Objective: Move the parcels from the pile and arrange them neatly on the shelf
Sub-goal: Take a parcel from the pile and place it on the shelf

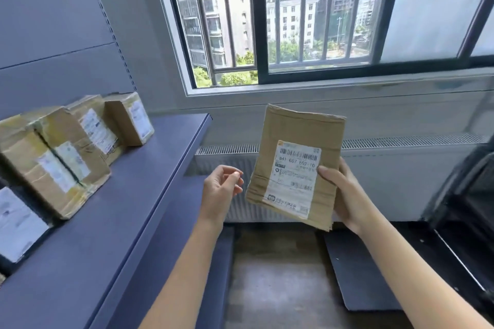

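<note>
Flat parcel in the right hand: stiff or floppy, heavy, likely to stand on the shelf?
Probably fairly stiff: the parcel shows no sag though the right hand grips only one edge. Likely light, since that one-handed hold keeps it upright. Being thin, it may tip over unless it is leaned on the boxes on the shelf.

Reaches forward with both bare forearms, rising from the lower edge of view and converging slightly. Grips flat parcel point(296, 147) at its lower right edge with right hand point(344, 195): thumb pressed on the front face, fingers wrapped behind, wrist cocked upward. Holds left hand point(222, 189) raised just left of the parcel, apart from it, palm turned inward, fingers loosely curled, thumb near forefinger, grasping nothing.
</note>
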Motion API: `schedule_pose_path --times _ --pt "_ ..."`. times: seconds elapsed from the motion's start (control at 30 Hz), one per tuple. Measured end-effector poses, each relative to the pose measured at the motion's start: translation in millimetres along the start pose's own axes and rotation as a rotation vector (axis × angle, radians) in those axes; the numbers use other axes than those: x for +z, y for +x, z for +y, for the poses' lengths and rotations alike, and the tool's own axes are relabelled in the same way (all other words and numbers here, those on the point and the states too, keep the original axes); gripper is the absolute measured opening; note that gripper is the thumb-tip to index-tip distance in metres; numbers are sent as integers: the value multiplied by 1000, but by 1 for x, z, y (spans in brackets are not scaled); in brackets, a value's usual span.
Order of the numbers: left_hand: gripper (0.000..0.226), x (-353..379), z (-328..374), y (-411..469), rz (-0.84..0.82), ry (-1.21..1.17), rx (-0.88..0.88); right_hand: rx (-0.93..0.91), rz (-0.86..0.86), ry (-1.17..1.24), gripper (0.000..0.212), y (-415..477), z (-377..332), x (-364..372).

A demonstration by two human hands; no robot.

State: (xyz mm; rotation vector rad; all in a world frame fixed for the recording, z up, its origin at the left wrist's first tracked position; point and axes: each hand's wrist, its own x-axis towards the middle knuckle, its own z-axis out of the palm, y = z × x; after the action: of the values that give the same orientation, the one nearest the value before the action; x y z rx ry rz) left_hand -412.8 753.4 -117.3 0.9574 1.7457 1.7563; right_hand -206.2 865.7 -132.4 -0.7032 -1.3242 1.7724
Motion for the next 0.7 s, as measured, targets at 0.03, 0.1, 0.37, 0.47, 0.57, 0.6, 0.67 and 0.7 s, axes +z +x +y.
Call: schedule_pose_path --times 0.03,0.1,0.37,0.47,0.57,0.6,0.67,0.7 --pt "22 6 -5 12 0 4 -4 14 -12 3 62 14 3 -5" --pt "20 19 -14 37 2 8 -14 38 -37 1 65 45 9 -17" --pt "19 79 -32 144 118 27 -25 97 -202 -32 68 189 -2 -61" --pt "19 88 -32 170 170 23 -38 143 -275 -45 73 246 -3 -59" --pt "20 80 -31 191 273 40 -52 173 -389 -41 92 291 3 -41" --pt "20 74 -32 197 305 50 -57 184 -420 -37 101 303 7 -33" --pt "19 60 -35 211 356 73 -71 196 -469 -18 104 326 16 -15" --pt "20 53 -37 219 381 79 -78 199 -492 -4 98 337 21 -7"
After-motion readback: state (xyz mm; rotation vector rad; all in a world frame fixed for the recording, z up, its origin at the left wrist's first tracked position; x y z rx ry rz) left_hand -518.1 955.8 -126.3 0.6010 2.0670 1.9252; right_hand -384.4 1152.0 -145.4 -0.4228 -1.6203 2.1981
